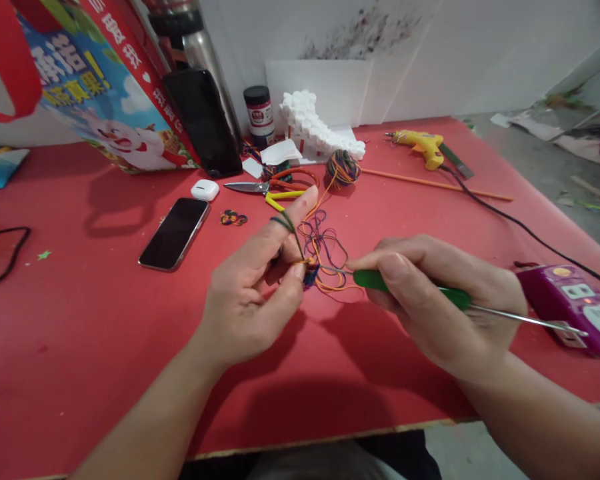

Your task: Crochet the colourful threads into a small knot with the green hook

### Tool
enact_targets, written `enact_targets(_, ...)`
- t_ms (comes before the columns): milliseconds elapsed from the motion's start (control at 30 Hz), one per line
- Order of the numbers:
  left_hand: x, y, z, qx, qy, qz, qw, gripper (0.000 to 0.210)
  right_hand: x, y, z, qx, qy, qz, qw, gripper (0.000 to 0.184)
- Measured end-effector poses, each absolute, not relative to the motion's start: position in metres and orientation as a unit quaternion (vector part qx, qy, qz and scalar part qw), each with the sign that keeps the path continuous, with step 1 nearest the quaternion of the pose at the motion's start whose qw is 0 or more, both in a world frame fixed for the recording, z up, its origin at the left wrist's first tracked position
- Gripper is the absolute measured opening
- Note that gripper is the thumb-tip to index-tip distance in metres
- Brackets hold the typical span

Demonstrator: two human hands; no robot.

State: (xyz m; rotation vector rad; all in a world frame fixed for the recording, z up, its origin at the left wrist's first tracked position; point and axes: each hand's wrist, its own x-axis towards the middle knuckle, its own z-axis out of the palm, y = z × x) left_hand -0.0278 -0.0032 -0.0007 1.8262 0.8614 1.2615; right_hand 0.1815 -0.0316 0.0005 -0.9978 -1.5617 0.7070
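Pinched between the thumb and fingers of my left hand is a small piece of multicoloured crochet work. Dark green yarn loops round the raised index finger of that hand and runs down to the piece. My right hand grips a crochet hook by its green handle. The hook's thin metal tip reaches the crochet work; whether it is inside a stitch I cannot tell. Loose orange and purple yarn lies tangled behind my hands, near a yarn ball.
Scissors, a small crocheted bit, a phone and a white earbud case lie beyond my left hand. A yellow glue gun sits back right, its cord running towards a purple box. A gift bag stands back left.
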Motion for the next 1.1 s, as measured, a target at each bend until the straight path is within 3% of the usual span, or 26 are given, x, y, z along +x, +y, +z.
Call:
enact_targets(333, -0.0281, -0.0071, -0.0005, 0.708, 0.371, 0.486, 0.353, 0.039, 0.1795, -0.0337, -0.0008, -0.427, -0.664, 0.289, 0.542, 0.019)
enact_targets(733, -0.0270, -0.0069, -0.0085, 0.542, 0.358, 0.507, 0.567, 0.030, 0.1738, -0.0289, -0.0003, -0.426, -0.508, 0.467, 0.585, 0.020)
enact_targets(1100, -0.0182, -0.0082, -0.0059, 0.465, 0.363, 0.533, 0.607, 0.025, 0.1725, -0.0259, -0.0054, -0.392, -0.467, 0.537, 0.583, 0.025)
